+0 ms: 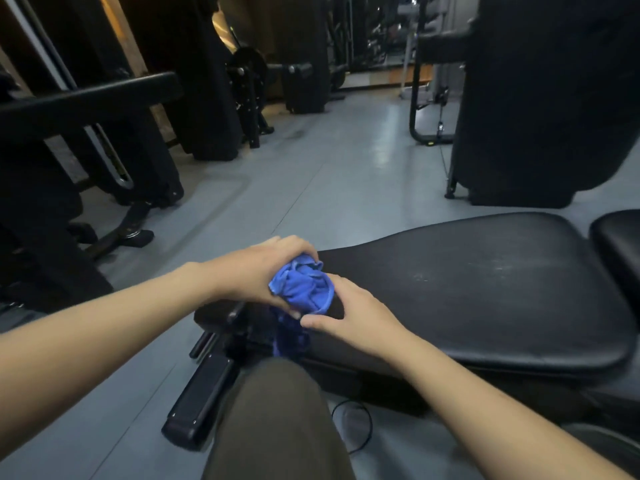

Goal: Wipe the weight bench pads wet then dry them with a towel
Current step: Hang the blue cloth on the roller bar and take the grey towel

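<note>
A black weight bench seat pad (485, 289) stretches across the right half of the view, with faint pale specks on its surface. A second black pad (620, 251) begins at the far right edge. At the narrow left end of the seat pad, a bunched blue cloth (301, 289) is gripped by my left hand (256, 271) from above and the left. My right hand (349, 317) pinches the cloth's lower right side, its thumb and fingers on the fabric. Part of the cloth hangs down below the pad's end.
The bench's black frame and foot (201, 396) lie on the grey floor (311, 174) under my hands. My knee in dark trousers (277, 420) is at the bottom centre. Dark gym machines stand at left (104, 133) and right (540, 116). A thin cable loop (353, 427) lies on the floor.
</note>
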`<action>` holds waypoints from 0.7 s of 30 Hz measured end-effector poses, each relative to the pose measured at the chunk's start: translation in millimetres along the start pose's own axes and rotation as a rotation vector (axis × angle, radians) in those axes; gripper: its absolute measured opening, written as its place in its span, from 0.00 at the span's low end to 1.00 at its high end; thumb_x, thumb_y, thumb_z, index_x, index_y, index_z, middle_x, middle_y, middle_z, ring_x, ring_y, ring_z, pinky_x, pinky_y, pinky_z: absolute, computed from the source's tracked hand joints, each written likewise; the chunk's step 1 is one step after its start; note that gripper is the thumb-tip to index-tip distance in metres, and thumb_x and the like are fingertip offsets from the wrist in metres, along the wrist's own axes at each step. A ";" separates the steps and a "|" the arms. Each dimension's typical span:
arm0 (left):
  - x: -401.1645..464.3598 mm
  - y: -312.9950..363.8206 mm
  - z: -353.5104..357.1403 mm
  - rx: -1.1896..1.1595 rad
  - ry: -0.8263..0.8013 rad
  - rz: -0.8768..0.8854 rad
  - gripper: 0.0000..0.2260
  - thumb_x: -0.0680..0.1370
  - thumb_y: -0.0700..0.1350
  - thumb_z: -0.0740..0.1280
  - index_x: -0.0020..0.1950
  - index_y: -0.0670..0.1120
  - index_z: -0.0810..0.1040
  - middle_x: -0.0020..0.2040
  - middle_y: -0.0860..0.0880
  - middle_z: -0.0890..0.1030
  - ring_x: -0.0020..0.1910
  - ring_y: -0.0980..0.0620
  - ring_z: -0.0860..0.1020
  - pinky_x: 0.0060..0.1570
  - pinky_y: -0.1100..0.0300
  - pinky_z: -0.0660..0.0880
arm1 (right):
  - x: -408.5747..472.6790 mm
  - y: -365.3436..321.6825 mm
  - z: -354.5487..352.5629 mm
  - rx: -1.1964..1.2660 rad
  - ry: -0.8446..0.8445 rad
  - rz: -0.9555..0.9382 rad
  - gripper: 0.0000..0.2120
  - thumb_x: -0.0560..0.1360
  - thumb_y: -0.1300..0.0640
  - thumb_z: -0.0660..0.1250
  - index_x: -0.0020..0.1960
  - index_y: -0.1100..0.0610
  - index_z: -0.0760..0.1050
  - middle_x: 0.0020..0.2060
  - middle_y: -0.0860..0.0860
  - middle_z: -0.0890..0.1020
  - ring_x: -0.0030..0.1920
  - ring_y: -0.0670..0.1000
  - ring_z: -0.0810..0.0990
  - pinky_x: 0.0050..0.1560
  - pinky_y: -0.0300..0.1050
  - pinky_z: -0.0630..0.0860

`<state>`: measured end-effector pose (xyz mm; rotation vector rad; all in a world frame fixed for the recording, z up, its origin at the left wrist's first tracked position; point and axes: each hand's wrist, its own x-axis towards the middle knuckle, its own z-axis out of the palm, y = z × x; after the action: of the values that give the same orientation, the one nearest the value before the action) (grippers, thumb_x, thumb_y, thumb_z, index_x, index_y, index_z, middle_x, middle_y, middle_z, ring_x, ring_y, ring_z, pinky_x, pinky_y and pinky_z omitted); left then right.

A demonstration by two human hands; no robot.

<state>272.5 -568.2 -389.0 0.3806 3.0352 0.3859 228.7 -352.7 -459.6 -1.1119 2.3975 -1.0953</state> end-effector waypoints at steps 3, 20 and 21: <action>22.8 48.0 -7.2 0.028 0.011 0.106 0.31 0.67 0.55 0.79 0.63 0.59 0.66 0.53 0.62 0.70 0.54 0.61 0.71 0.50 0.63 0.72 | -26.3 -11.1 -27.3 0.155 0.087 0.014 0.28 0.66 0.34 0.70 0.64 0.41 0.71 0.58 0.38 0.80 0.58 0.42 0.78 0.60 0.50 0.77; 88.5 240.4 -53.6 -0.282 -0.017 0.428 0.18 0.78 0.48 0.72 0.63 0.62 0.71 0.54 0.60 0.80 0.51 0.60 0.80 0.47 0.56 0.81 | -202.8 2.2 -203.3 -0.037 0.687 0.176 0.21 0.71 0.64 0.63 0.58 0.45 0.81 0.42 0.38 0.84 0.44 0.38 0.80 0.45 0.34 0.72; 92.9 251.8 -57.7 -0.299 0.001 0.462 0.17 0.78 0.47 0.72 0.63 0.60 0.72 0.53 0.61 0.81 0.50 0.61 0.80 0.46 0.60 0.80 | -211.8 0.0 -214.7 -0.059 0.712 0.181 0.22 0.71 0.65 0.63 0.58 0.45 0.82 0.42 0.37 0.84 0.44 0.37 0.79 0.45 0.32 0.72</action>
<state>236.9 -322.5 -271.8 1.0523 2.7984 0.8468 256.9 -82.9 -327.7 -0.5435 2.9907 -1.5543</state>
